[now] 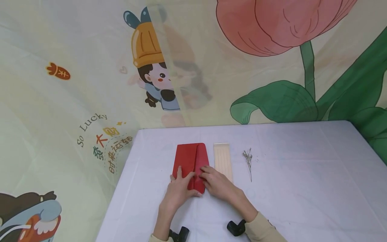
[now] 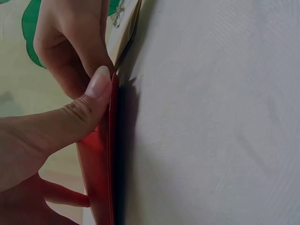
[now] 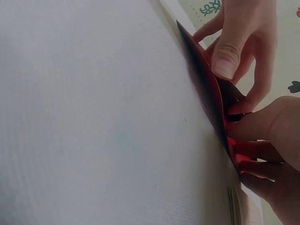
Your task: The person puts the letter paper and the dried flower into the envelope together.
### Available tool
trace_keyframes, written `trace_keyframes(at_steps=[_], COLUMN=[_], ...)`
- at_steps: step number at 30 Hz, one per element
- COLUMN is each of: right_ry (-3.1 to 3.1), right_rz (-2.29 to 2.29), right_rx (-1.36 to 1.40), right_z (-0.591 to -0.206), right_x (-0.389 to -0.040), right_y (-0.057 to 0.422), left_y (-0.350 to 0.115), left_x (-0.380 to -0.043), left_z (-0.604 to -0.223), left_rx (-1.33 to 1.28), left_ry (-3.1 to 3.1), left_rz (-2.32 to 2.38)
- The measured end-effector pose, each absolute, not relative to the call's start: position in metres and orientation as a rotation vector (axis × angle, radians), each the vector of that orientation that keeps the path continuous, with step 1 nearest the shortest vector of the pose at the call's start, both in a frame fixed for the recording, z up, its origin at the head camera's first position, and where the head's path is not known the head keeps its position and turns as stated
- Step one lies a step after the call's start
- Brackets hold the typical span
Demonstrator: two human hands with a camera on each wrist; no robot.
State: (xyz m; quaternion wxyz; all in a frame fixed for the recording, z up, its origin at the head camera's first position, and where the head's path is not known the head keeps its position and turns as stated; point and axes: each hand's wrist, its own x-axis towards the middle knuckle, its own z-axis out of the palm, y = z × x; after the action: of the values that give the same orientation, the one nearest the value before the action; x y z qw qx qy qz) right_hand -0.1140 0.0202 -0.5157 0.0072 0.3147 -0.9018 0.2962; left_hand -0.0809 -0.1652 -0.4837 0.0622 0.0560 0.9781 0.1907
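Observation:
A red paper envelope (image 1: 185, 154) lies on the white-covered table, with a folded flap (image 1: 202, 154) along its right side. My left hand (image 1: 178, 188) rests on the envelope with fingers spread. Its thumb (image 2: 77, 112) touches the near edge in the left wrist view. On the flap side, my right hand (image 1: 220, 183) holds the envelope with bent fingers, its thumb (image 3: 255, 125) at the near edge. The paper bows up slightly in the right wrist view. The hands hide part of the flap and the lower edge.
A pale, wood-coloured slatted strip (image 1: 222, 158) lies just right of the envelope, partly behind the right hand. Farther right is a small dried flower sprig (image 1: 248, 163). A printed cloth (image 1: 199, 43) hangs behind the table (image 1: 302, 188).

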Motion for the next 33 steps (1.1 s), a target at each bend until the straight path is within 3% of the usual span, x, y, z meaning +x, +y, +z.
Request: trace_keyframes(at_steps=[19,33], right_ry=[-2.745,-2.694], right_rz=[0.897,0.810], right_rx=[0.973,0.441], right_z=[-0.5145,-0.5128], right_x=[-0.1105,-0.1088], right_y=[0.0204,0.0276], left_y=[-0.1630,-0.1616], left_x=[-0.0805,-0.0808], left_z=[-0.4863,-0.4866], left_rx=[0.185,0.186], left_ry=[2.973,2.996], left_rz=[0.562,0.535])
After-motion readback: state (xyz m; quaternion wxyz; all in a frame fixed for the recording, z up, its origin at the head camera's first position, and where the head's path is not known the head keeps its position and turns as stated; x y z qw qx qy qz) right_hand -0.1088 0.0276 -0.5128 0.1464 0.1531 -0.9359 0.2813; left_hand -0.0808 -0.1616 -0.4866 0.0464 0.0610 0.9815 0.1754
